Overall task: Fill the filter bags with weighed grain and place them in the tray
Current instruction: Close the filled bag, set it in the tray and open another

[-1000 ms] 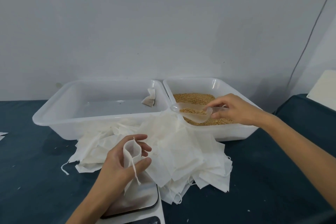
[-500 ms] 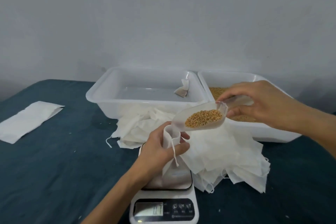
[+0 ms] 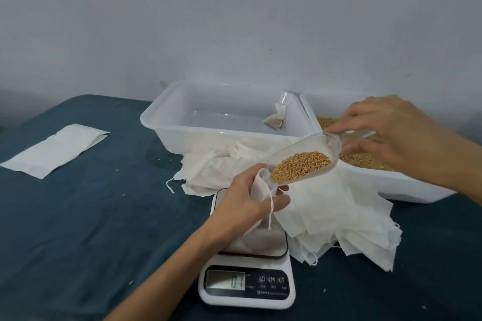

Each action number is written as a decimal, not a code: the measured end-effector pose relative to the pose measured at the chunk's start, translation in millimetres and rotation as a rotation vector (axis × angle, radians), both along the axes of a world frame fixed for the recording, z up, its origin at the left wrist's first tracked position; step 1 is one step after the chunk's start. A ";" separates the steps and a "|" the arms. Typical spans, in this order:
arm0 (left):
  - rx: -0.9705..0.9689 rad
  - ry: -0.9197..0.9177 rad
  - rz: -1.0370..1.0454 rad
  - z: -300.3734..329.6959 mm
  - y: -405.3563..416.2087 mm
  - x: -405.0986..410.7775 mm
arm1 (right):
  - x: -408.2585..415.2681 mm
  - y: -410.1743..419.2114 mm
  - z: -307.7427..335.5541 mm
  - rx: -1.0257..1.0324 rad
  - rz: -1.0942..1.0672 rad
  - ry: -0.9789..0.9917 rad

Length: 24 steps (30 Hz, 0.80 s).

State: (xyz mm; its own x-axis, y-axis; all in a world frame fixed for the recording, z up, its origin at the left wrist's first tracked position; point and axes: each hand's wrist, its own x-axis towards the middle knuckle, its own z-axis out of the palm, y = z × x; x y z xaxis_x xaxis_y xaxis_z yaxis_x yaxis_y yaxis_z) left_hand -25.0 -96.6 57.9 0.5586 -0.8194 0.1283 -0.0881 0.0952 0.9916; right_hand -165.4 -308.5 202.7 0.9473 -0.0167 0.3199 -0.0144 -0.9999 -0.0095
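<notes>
Grain [image 3: 300, 165] fills the clear plastic scoop [image 3: 302, 161], which tilts down toward the mouth of a white filter bag [image 3: 262, 186]. The scoop's lip touches the bag's open top, just above the steel platform of the kitchen scale [image 3: 247, 263]. The left hand [image 3: 247, 199] grips the bag, its fingers [image 3: 280, 202] curled round the upper part and holding the mouth apart, while the drawstring hangs loose below and the bag's lower end rests on the platform. The right hand [image 3: 391, 133] holds the scoop's handle, pinched between thumb and fingers. The scale's display reads something like 0.7, though the digits are faint. A loose heap of empty filter bags [image 3: 336, 206] lies just behind and to the right of the scale, spilling onto the dark blue desk [image 3: 78, 216]. Behind the heap stand two white trays side by side: the left tray [image 3: 167, 122] holds one filled bag [image 3: 275, 120] in its right corner, and the right tray [image 3: 417, 187] holds more grain. A flat white sheet [image 3: 54, 150] lies well apart on the left.
</notes>
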 end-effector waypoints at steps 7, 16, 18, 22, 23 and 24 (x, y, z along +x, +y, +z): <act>0.002 0.003 -0.009 0.8 -0.3 -0.2 | 2.9 4.4 1.6 -0.029 -0.012 -0.004; 0.003 0.025 -0.008 -0.6 -0.5 0.0 | 1.5 7.4 1.9 -0.062 -0.024 0.000; 0.002 0.017 -0.006 -0.1 -0.4 -0.5 | 1.2 7.5 1.8 -0.077 -0.020 0.002; -0.001 0.023 -0.007 1.5 -0.2 -1.8 | 0.7 8.4 2.1 -0.114 -0.007 -0.011; -0.002 0.023 -0.006 1.7 -0.1 -1.9 | 0.9 9.0 2.1 -0.124 -0.004 -0.019; -0.001 0.020 -0.002 1.9 0.2 -1.9 | 1.2 9.7 2.1 -0.135 0.001 -0.028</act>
State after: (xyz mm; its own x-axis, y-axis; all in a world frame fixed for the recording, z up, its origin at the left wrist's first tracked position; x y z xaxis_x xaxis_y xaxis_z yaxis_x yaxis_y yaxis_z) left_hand -26.8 -96.3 59.8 0.5591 -0.8207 0.1183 -0.0681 0.0967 0.9930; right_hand -164.2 -298.8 204.8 0.9379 0.0292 0.3458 -0.0152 -0.9921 0.1249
